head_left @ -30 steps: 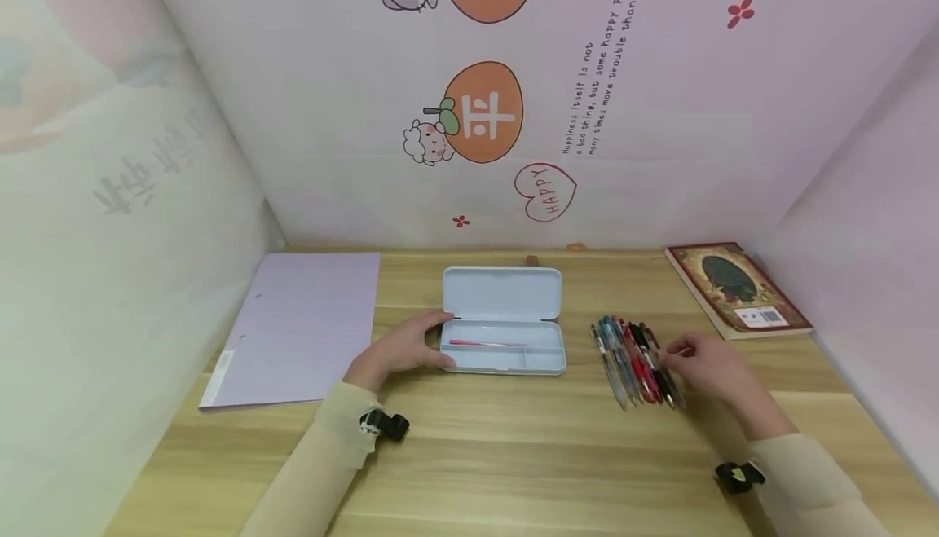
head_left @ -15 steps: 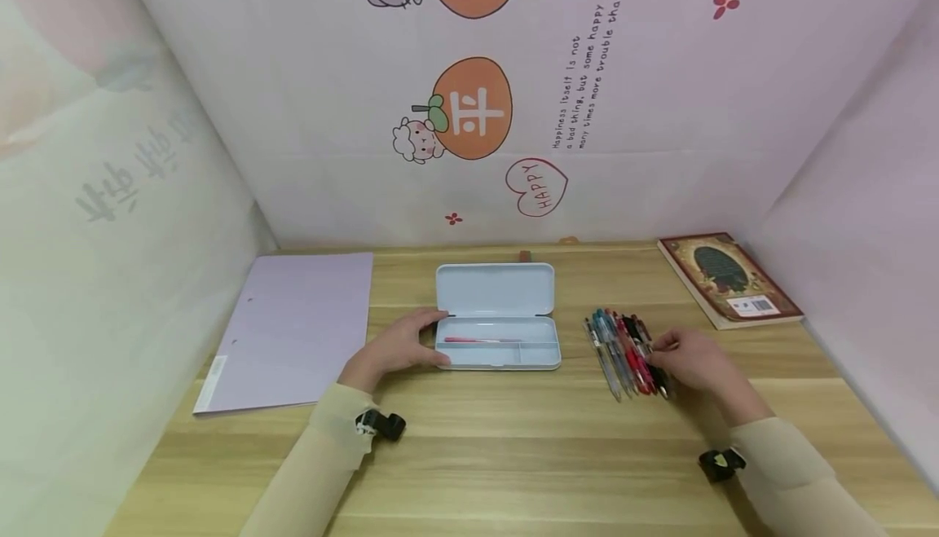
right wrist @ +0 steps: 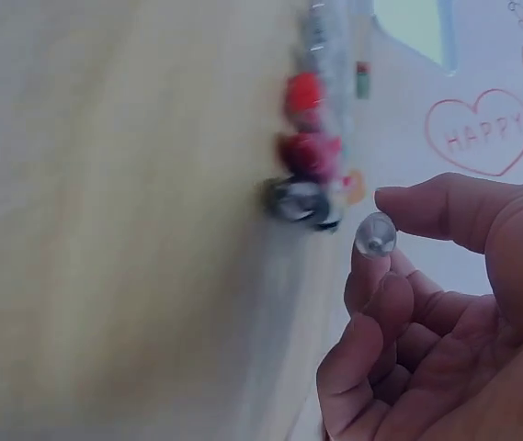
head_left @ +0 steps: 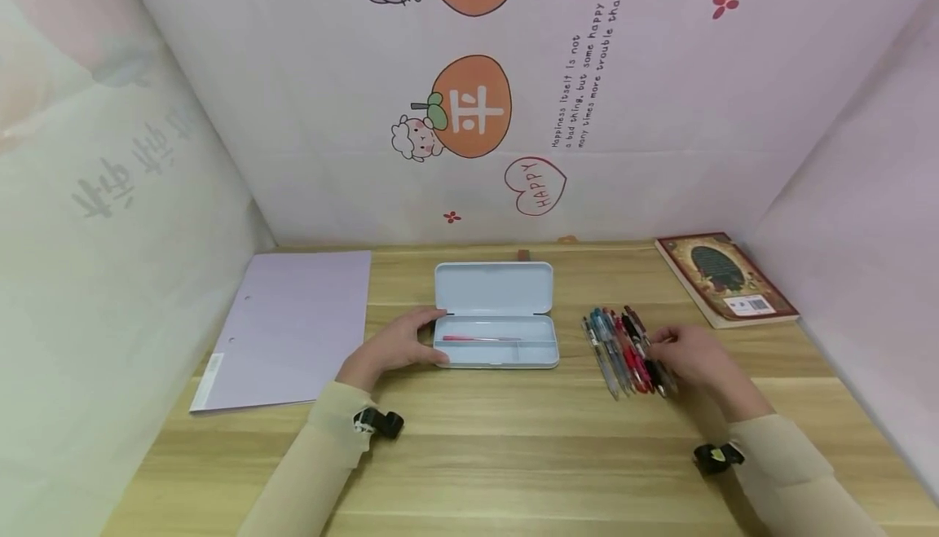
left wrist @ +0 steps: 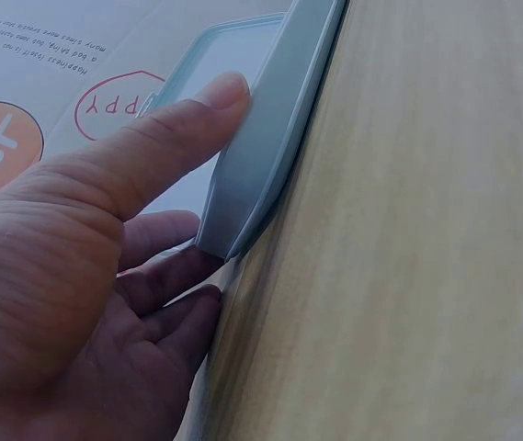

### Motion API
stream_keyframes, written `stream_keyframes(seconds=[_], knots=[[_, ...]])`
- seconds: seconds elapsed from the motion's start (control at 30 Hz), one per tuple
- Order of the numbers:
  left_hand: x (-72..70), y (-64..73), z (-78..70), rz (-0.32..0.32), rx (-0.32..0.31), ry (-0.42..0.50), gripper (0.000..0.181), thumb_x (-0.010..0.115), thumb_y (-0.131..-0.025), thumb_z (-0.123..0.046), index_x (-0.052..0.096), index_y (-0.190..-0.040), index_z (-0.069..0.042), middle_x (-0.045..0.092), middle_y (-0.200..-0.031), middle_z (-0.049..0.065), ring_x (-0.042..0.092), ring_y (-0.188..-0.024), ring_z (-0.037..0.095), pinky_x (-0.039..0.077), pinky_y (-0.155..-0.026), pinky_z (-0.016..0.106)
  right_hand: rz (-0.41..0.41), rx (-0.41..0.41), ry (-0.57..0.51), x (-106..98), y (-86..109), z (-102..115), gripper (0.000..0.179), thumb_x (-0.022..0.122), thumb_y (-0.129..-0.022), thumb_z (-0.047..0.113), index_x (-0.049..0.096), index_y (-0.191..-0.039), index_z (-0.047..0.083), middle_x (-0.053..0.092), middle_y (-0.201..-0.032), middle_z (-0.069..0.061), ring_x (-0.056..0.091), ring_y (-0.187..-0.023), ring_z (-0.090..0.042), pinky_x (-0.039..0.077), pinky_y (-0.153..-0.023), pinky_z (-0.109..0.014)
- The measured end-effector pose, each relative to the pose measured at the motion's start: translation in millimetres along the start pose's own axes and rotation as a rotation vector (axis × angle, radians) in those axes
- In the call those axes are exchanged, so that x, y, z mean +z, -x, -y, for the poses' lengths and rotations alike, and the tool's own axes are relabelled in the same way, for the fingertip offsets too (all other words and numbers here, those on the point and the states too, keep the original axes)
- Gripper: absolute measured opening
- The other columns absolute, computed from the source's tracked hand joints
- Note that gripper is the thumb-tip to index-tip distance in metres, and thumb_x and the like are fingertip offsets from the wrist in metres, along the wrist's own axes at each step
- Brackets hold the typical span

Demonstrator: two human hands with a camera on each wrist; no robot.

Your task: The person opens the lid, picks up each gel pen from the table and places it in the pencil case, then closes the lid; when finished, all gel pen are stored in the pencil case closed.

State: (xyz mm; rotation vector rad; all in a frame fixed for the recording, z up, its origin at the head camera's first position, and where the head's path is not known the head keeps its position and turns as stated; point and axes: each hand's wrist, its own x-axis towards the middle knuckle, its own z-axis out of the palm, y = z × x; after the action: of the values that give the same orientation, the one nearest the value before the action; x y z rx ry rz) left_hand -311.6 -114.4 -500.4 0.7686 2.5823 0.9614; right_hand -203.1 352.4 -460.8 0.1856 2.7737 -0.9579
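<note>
My left hand (head_left: 396, 345) grips the left end of a light blue pencil case (head_left: 493, 288), which lies with its lid swung back. In the left wrist view, the thumb sits on the case's rim and the other fingers reach round its end. One slim red pen (head_left: 469, 339) lies in the long compartment. To the right, my right hand (head_left: 693, 354) pinches a pen (right wrist: 376, 236) between thumb and fingers, its clear tip facing the right wrist camera. Beside it several pens (head_left: 614, 358) lie in a row, with clear, blue, red and black parts.
A pale purple folder (head_left: 293, 325) lies at the left of the wooden table (head_left: 477, 455). At the back right is a book (head_left: 722, 272) with a barcode label. A small reddish block (head_left: 524, 255) sits behind the case. Printed walls enclose the back and sides.
The right hand has drawn the outermost pen slightly up and away from the row. The left hand stays at the case. The head view has shifted slightly.
</note>
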Motion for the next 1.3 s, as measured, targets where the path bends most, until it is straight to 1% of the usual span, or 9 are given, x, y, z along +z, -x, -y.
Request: stream_keyframes(seconds=[0.17,0.3,0.4,0.6,0.7,0.83,0.97,1.13,1.3], knots=[[-0.8,1.4,4.5,-0.02,0.018,-0.011,0.095,0.082,-0.072,-0.055,0.044,-0.149,-0.016,0.036,-0.155,0.01,0.032,-0.141,0.029,0.028,-0.113,0.047,-0.019,-0.081,0.057,3.2,-3.4,27.4,0.037,0.064,-0.094,0.032,0.065,-0.113,0.0,0.065,-0.099,-0.012,0.056,-0.08,-0.021,0.046,-0.065,-0.035],[0.6,0.3,5.7,-0.026,0.029,-0.016,0.095,0.082,-0.071,-0.057,0.045,-0.149,-0.017,0.037,-0.154,0.009,0.033,-0.141,0.029,0.029,-0.113,0.047,-0.019,-0.156,0.097,13.9,-9.6,47.0,0.029,0.063,-0.094,0.029,0.067,-0.109,0.005,0.063,-0.091,-0.005,0.053,-0.072,-0.018,0.044,-0.061,-0.033],[-0.1,-0.5,4.1,-0.022,0.024,-0.018,0.095,0.082,-0.071,-0.057,0.045,-0.149,-0.017,0.037,-0.154,0.009,0.033,-0.141,0.029,0.028,-0.113,0.046,0.003,-0.197,0.084,23.0,-14.6,62.8,0.025,0.061,-0.094,0.022,0.067,-0.11,0.004,0.062,-0.089,-0.004,0.051,-0.068,-0.018,0.043,-0.059,-0.033],[-2.1,-0.6,0.9,-0.017,0.013,-0.018,0.093,0.083,-0.072,-0.055,0.045,-0.148,-0.018,0.036,-0.155,0.009,0.032,-0.141,0.029,0.027,-0.113,0.046,0.042,-0.281,0.043,41.3,-23.3,95.6,0.02,0.059,-0.093,0.014,0.069,-0.108,0.005,0.058,-0.081,-0.002,0.049,-0.065,-0.017,0.042,-0.055,-0.032],[-3.5,-0.1,0.6,-0.016,0.009,-0.009,0.092,0.083,-0.071,-0.054,0.046,-0.148,-0.019,0.036,-0.155,0.009,0.032,-0.141,0.029,0.027,-0.114,0.046,0.067,-0.337,0.032,51.0,-29.0,109.0,0.019,0.059,-0.094,0.013,0.069,-0.108,0.005,0.059,-0.083,-0.003,0.05,-0.065,-0.017,0.043,-0.055,-0.031],[-4.4,-0.6,2.0,-0.016,0.009,-0.009,0.092,0.083,-0.071,-0.054,0.046,-0.148,-0.019,0.037,-0.154,0.008,0.032,-0.141,0.029,0.027,-0.113,0.046,0.105,-0.394,0.048,64.3,-36.1,127.3,0.017,0.061,-0.096,0.014,0.069,-0.109,0.007,0.062,-0.086,-0.003,0.052,-0.069,-0.016,0.045,-0.057,-0.031],[-3.1,-1.4,2.4,-0.012,0.015,-0.005,0.093,0.083,-0.071,-0.054,0.046,-0.148,-0.018,0.036,-0.155,0.009,0.032,-0.141,0.029,0.027,-0.114,0.047,0.128,-0.425,0.074,76.5,-42.0,143.6,0.017,0.06,-0.096,0.013,0.07,-0.109,0.009,0.062,-0.088,-0.002,0.053,-0.073,-0.016,0.046,-0.06,-0.032],[-1.3,-1.9,4.9,-0.014,0.008,-0.004,0.093,0.084,-0.071,-0.054,0.045,-0.148,-0.019,0.036,-0.155,0.008,0.032,-0.141,0.028,0.027,-0.114,0.045,0.11,-0.465,0.15,93.6,-55.6,158.8,0.015,0.062,-0.095,0.012,0.072,-0.105,0.012,0.063,-0.087,0.002,0.055,-0.074,-0.014,0.047,-0.063,-0.031],[-1.7,-1.1,6.3,-0.02,0.003,0.001,0.095,0.083,-0.07,-0.056,0.045,-0.149,-0.02,0.034,-0.155,0.009,0.031,-0.142,0.03,0.026,-0.114,0.047,0.116,-0.459,0.208,108.6,-68.0,170.2,0.014,0.063,-0.093,0.01,0.073,-0.102,0.011,0.063,-0.086,0.001,0.054,-0.074,-0.014,0.047,-0.065,-0.031]])
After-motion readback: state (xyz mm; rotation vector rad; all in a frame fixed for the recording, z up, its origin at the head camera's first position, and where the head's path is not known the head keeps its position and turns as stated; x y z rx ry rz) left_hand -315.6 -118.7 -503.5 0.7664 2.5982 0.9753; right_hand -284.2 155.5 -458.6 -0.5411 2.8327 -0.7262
